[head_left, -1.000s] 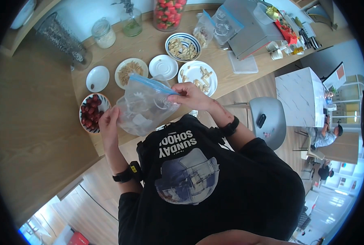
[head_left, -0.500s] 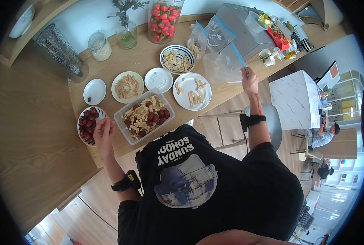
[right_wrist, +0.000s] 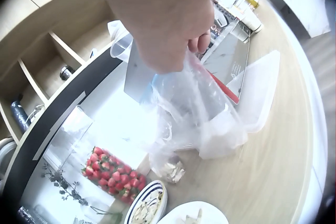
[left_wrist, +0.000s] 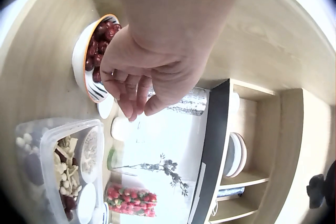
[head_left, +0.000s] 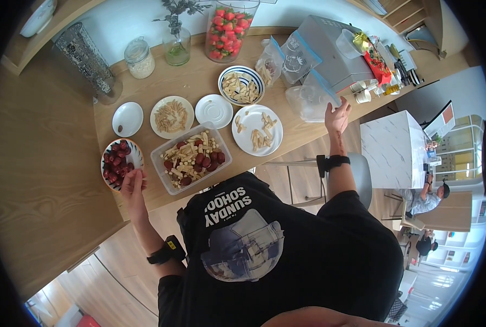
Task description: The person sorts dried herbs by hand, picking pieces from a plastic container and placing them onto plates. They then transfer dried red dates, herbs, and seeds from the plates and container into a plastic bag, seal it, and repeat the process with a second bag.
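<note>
In the head view the left hand (head_left: 134,191) hangs beside the bowl of red dates (head_left: 110,181), fingers loosely bent, holding nothing visible. The left wrist view shows this hand (left_wrist: 157,71) partly covering the date bowl (left_wrist: 79,58). At the counter's right part, the right hand (head_left: 338,117) has its fingers spread at the edge of a clear zip bag (head_left: 308,98). In the right wrist view the bag (right_wrist: 215,124) lies below the hand (right_wrist: 168,29), which hides most of its fingers. An uncovered plastic container (head_left: 169,185) of mixed pieces and dates stands between the hands.
Plates of pale pieces (head_left: 172,131) (head_left: 270,147), a striped bowl (head_left: 242,70) and a small white dish (head_left: 128,111) stand behind the container. Along the wall are glass jars (head_left: 139,68), a strawberry container (head_left: 226,32) and a grey appliance (head_left: 327,43).
The bag was lifted off the container and moved right, and the right hand has let go of it. The left hand released the bag and moved down-left beside the dates.
</note>
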The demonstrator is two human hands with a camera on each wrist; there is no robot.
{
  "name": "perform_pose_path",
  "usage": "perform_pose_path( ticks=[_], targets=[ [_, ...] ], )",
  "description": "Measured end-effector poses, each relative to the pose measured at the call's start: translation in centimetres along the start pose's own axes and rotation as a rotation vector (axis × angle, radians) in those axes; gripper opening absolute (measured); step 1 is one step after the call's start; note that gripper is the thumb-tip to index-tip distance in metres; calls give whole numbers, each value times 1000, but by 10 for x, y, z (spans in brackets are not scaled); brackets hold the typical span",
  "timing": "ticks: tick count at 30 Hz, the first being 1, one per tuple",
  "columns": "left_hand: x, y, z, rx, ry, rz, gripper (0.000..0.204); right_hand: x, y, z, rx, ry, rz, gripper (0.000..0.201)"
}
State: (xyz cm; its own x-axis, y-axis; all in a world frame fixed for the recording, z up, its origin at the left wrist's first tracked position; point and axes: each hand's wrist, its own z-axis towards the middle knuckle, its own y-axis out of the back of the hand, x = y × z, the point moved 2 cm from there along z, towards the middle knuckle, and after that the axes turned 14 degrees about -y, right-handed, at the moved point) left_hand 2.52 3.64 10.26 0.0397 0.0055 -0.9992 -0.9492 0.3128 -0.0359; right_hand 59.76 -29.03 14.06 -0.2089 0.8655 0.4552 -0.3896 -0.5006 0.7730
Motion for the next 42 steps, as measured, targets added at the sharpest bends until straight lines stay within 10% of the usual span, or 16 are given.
perform_pose_path(
  ticks=[8,12,15,22,27,36,42],
  targets=[
    [-11,-6,-16,-60,-20,13,19,50,-3,-17,-160,-67,95,58],
    [-18,-9,-25,-92,-29,33,19,101,-17,-12,-121,240,244,49],
    [-26,-8,-37,-141,-36,26,20,129,-55,0,260,179,405,60],
    [-29,7,-79,-252,-36,53,22,184,-111,20,333,218,77,71],
    [-39,22,-106,-350,-55,77,23,186,-137,38,454,179,-144,36],
    [-33,20,-90,-191,-77,45,24,244,7,4,82,399,448,31],
    [-31,-37,-33,207,-121,-24,39,273,57,-104,447,487,770,26]
  ],
)
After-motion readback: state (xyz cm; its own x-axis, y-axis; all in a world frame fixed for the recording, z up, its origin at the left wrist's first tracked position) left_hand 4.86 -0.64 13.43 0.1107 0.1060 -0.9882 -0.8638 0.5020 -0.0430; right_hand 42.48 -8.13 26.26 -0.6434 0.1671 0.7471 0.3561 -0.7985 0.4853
